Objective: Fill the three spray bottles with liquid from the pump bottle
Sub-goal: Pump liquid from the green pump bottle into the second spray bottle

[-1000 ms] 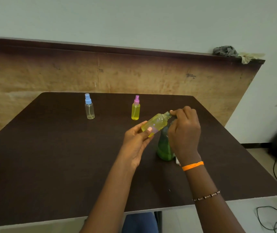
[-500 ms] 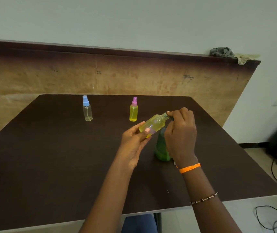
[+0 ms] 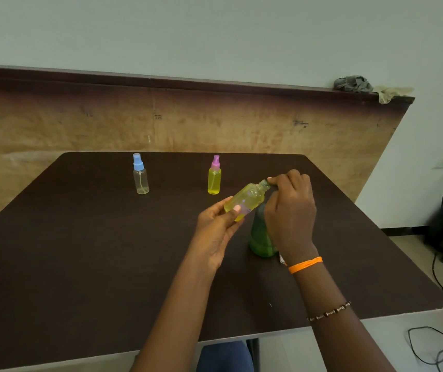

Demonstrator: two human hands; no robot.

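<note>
Progress looks about two thirds by my reckoning: the pink-capped spray bottle [image 3: 214, 178], standing on the surface [image 3: 80, 251] beyond my fingers, is full of yellow liquid. The uncapped spray bottle [image 3: 245, 200] in my left hand [image 3: 216, 232] looks nearly full too. My left fingers [image 3: 235, 209] curl round its lower body, tilting its open neck toward my right hand [image 3: 290, 213]. The blue-capped spray bottle [image 3: 140, 175], further left and well apart from my fingers, looks empty, so it is left to fill, and the held one wants its cap back.

My right fingers [image 3: 276, 180] are curled at the held bottle's mouth, above the green pump bottle [image 3: 260, 237] standing just below them; whether they press the pump head or pinch something, I cannot tell.

Against half a second ago, little differs: both grips match, with the bottle at much the same tilt.
</note>
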